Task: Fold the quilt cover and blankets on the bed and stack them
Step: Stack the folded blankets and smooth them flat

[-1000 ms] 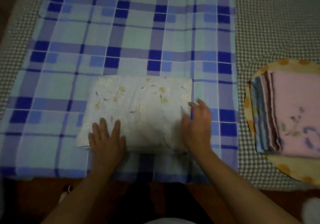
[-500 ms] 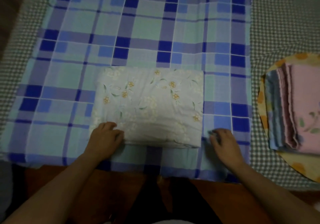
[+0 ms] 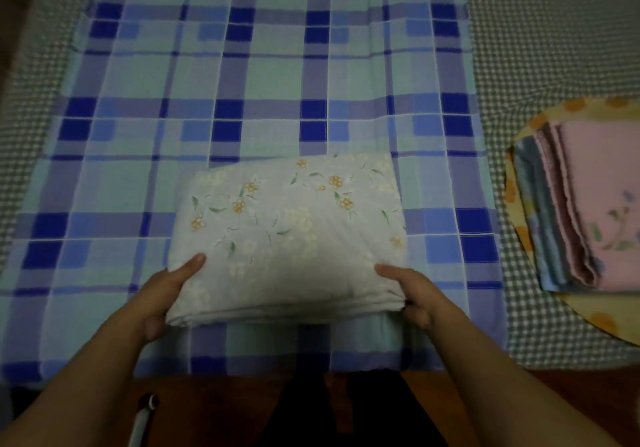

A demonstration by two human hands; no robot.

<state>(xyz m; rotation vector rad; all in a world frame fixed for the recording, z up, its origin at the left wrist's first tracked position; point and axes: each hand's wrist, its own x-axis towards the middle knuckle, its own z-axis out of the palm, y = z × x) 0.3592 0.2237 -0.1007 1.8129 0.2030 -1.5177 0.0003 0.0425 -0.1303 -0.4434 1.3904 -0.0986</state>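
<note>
My fingers are curled under the two near corners of the folded floral quilt cover, with each thumb laid flat on its top face, so both hands are gripping it. The left hand takes the near left corner and the right hand the near right corner, and the folded layers of the near edge run between them. I see the near edge raised a little off the cloth beneath, with a shadow under it; whether the far edge touches I cannot tell.

Below the bundle a blue plaid blanket lies spread flat, reaching away from me across a bed covered in small grey-green check. To my right, well apart from the bundle, a stack of folded blankets, pink on top with blue layers beneath, sits on a yellow orange-spotted cloth. A brown floor shows at the near edge.

Both forearms come in from the bottom corners and angle inward, wrists low, palms facing each other.
</note>
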